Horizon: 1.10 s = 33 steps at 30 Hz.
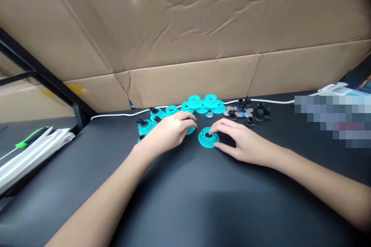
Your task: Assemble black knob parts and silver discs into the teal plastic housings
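Observation:
My right hand [240, 141] has its thumb and fingers on a turquoise flared ring [203, 142], wide at the bottom with a round hole on top, standing on the black table. To its left, my left hand [174, 128] is curled over another turquoise piece [190, 131], mostly hidden beneath the fingers. Behind both hands stand more turquoise rings, two of them, a left one [194, 102] and a right one [210, 101], stacked on others. Left of these, several rings carry black parts, one being a turquoise ring with a black tip [145, 127].
Several round metal discs [239, 114] and black plugs [260, 112] lie at the back right. A single disc [210, 115] sits before the stack. A white cable [124, 114] runs along the cardboard wall [203, 27]. At left are a green-black screwdriver [33, 137] and white bags [37, 154].

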Each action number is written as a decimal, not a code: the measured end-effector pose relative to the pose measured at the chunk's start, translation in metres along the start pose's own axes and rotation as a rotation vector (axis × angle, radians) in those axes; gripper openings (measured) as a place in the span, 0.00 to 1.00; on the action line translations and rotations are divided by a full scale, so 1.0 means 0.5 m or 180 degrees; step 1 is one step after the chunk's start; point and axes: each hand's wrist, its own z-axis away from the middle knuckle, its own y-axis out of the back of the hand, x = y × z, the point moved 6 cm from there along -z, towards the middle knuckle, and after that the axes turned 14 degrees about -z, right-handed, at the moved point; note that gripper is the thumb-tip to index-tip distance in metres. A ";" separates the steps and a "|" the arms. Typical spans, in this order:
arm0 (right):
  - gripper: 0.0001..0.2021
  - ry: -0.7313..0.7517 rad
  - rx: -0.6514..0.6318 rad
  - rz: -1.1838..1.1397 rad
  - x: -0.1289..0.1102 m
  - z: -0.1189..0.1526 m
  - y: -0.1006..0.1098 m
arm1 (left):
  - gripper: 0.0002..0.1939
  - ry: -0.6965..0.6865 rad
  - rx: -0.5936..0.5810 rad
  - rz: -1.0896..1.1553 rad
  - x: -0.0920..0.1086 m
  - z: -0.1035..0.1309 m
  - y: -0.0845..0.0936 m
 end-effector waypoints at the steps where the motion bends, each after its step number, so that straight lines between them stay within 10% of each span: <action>1: 0.14 0.0014 -0.0020 -0.0001 -0.002 0.000 0.000 | 0.17 0.0020 -0.0004 -0.0176 -0.006 0.001 -0.003; 9: 0.17 0.0128 -0.0159 -0.0104 -0.012 0.000 -0.007 | 0.18 -0.0066 0.0158 -0.0975 -0.002 -0.002 -0.017; 17: 0.18 0.0070 0.0143 -0.0073 -0.008 -0.003 -0.001 | 0.31 -0.0218 -0.0238 -0.0246 0.063 -0.035 -0.074; 33: 0.10 -0.0095 0.0444 0.0255 -0.002 -0.004 0.020 | 0.23 -0.0163 -0.0155 0.0046 0.056 -0.048 -0.095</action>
